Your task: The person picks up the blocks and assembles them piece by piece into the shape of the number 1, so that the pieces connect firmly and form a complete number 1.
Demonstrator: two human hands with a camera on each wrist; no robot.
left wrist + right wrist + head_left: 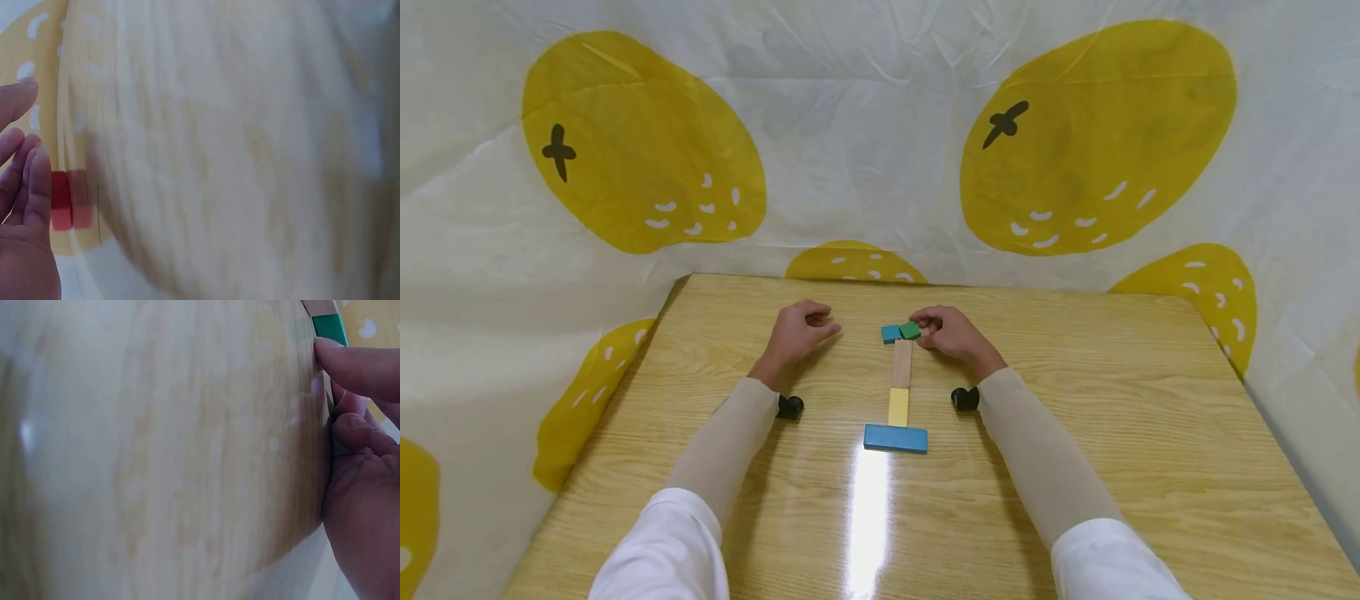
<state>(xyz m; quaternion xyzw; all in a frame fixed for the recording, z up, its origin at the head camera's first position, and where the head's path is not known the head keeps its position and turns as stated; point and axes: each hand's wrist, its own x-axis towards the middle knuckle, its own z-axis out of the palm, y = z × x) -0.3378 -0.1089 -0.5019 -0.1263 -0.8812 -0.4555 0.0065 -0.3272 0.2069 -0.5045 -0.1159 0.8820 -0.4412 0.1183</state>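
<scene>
My right hand (pixel 951 333) pinches a small pale wooden block (pixel 924 332) between thumb and fingers, right beside a tilted green block (pixel 910 330). Left of the green block lies a small blue block (pixel 891 334). Below them a plain wood block (pixel 903 363), a yellow block (pixel 898 407) and a long blue block (pixel 896 438) line up end to end, the long one crosswise. My left hand (pixel 797 333) hovers at the left with fingers loosely bent, holding nothing visible. A red block (pixel 61 200) shows beside it in the left wrist view; the head view does not show this block.
The wooden table (pixel 1150 433) ends at the back against a pale cloth (pixel 865 150) printed with yellow fruit. Black wrist devices (pixel 790 407) stick out from the sleeves on both arms. Light glares on the table in front of the long blue block.
</scene>
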